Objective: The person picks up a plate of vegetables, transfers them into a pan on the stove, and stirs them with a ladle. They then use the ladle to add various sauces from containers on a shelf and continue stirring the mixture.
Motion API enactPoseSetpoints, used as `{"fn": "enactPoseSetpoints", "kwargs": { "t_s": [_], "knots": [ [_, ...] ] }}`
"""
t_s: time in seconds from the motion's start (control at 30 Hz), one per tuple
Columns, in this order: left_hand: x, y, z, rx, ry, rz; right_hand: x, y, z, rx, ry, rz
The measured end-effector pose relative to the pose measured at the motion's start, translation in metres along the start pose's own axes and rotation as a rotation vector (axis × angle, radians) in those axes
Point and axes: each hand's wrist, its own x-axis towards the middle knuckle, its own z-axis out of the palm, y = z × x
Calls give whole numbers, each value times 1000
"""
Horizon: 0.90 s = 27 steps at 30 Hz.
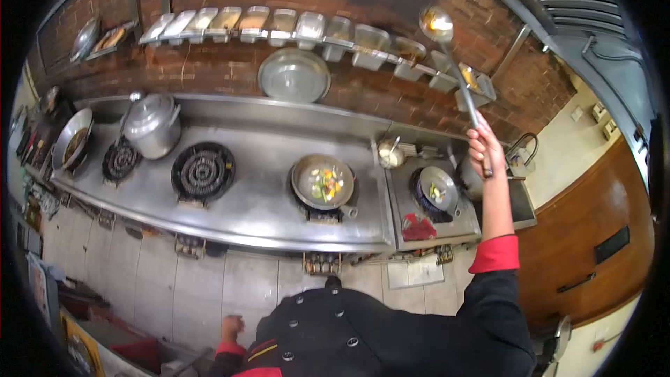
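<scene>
My right hand (pixel 486 146) is raised and wrapped round the handle of a long metal ladle (pixel 437 25). The ladle's bowl points up and away, with some orange-yellow food or sauce in it, in front of the brick wall. Low at my side is my left hand (pixel 233 326), its fingers curled and nothing visible in them. A pan (pixel 303 186) of cut vegetables, green, yellow and white, sits on the middle burner. On the right burner a smaller pan (pixel 447 197) holds a few pieces of vegetable.
Metal containers (pixel 310 26) of ingredients line the wall shelf. A round lid (pixel 294 75) leans below them. Leftward along the steel counter (pixel 265 146) stand a bare burner (pixel 203 171), a lidded pot (pixel 151 126) and a wok (pixel 72 141). A red cloth (pixel 418 227) lies near the right burner.
</scene>
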Motion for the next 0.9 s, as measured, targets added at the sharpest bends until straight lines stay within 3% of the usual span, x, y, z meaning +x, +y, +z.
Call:
{"fn": "enactPoseSetpoints", "kwargs": {
  "t_s": [0.03,0.07,0.1,0.13,0.17,0.23,0.37,0.43,0.57,0.63,0.77,0.9],
  "knots": [
    [26,-50,23,1,-49,-168,-18,5,-2,12,-37,1],
    [17,-48,18,571,61,271,-33,11,-3,-40,-41,26],
    [18,-55,24,329,7,93,-48,17,-5,-90,-47,45],
    [29,-87,43,-183,67,-108,-60,25,-4,-175,-72,86],
    [2,-28,18,-543,-11,-404,-75,39,-5,-179,-39,137],
    [-12,4,8,-673,72,-534,-96,69,-3,-263,-32,296],
    [-24,30,0,-636,116,-576,-99,152,-6,-680,-45,560],
    [-27,30,1,-641,78,-580,-92,183,-9,-944,-117,555],
    [-43,54,8,-689,147,-608,-67,235,-51,-1166,-306,601],
    [-55,78,15,-639,185,-619,-59,257,-73,-1392,-447,250],
    [-79,96,43,-795,185,-592,-49,273,-88,-1390,-216,257],
    [-108,143,73,-682,232,-612,-35,298,-116,-1571,-243,255]
  ]
}}
